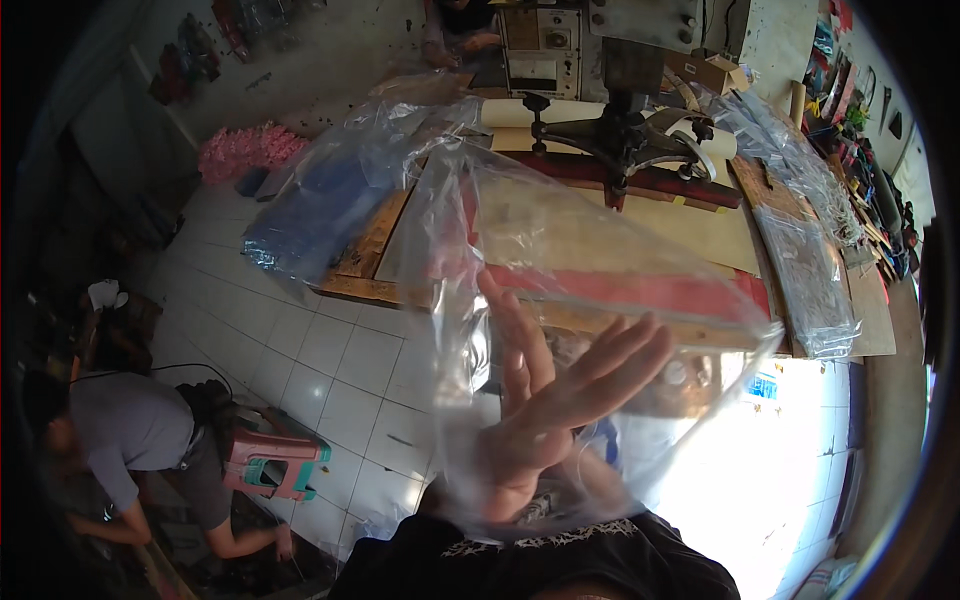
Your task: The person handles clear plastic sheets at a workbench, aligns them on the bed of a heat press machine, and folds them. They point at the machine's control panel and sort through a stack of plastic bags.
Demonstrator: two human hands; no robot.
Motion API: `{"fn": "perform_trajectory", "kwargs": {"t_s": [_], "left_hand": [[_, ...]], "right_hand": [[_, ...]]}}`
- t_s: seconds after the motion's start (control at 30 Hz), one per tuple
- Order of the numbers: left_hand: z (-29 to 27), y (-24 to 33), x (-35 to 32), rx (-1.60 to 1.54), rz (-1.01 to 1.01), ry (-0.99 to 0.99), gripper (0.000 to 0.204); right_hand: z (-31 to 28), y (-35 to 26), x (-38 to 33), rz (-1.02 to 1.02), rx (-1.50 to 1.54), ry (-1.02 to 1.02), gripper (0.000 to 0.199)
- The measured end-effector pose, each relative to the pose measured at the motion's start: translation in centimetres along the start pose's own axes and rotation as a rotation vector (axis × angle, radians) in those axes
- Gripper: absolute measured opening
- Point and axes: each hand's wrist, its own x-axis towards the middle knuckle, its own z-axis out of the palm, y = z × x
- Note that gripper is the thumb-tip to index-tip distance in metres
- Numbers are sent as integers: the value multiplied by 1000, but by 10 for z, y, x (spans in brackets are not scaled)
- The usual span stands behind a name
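Note:
A clear plastic sheet [690, 300] hangs raised in front of me, creased and blurred, above the near edge of the worktable. My left hand [565, 410] is next to it, its fingers stretched out toward the upper right. Behind and left of it, partly covered by the plastic and the left hand, my right hand [522, 345] points upward. Its fingers lie against the bunched left part of the sheet and seem to grip it. Through the sheet show a cream board and a red strip [640, 290] on the table.
A dark metal press head [625, 140] stands over the table, with a control box [540, 55] behind. Blue-tinted plastic [330, 200] is piled left; clear plastic [805, 270] lies right. A person [140, 430] bends by a pink-green stool [275, 465]; another person is partly visible behind the table.

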Motion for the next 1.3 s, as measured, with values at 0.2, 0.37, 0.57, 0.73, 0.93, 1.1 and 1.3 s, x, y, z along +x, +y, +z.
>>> {"fn": "perform_trajectory", "kwargs": {"t_s": [0.2, 0.37, 0.57, 0.73, 0.93, 1.1, 1.3], "left_hand": [[2, -67, -50, 366, -10, -390, 88], [8, -40, -40, 446, -104, -356, 83], [-4, -6, -26, 514, -167, -199, 79], [-15, 33, -4, 671, -200, -69, 76], [-24, 31, 1, 748, -126, 398, 73], [-45, 19, -6, 864, -58, 217, 70], [-87, 0, -15, 768, -135, 468, 66]], "right_hand": [[26, 78, 25, -261, -40, 159, 61], [34, 77, 43, 43, -250, -245, 59], [46, 93, 35, 119, -615, -250, 63], [13, 63, 38, 361, -316, -57, 53], [-58, 0, 35, 406, -61, 188, 54], [-72, -7, 29, 228, -159, 299, 57], [-101, -4, 58, 138, -331, 458, 61]]}}
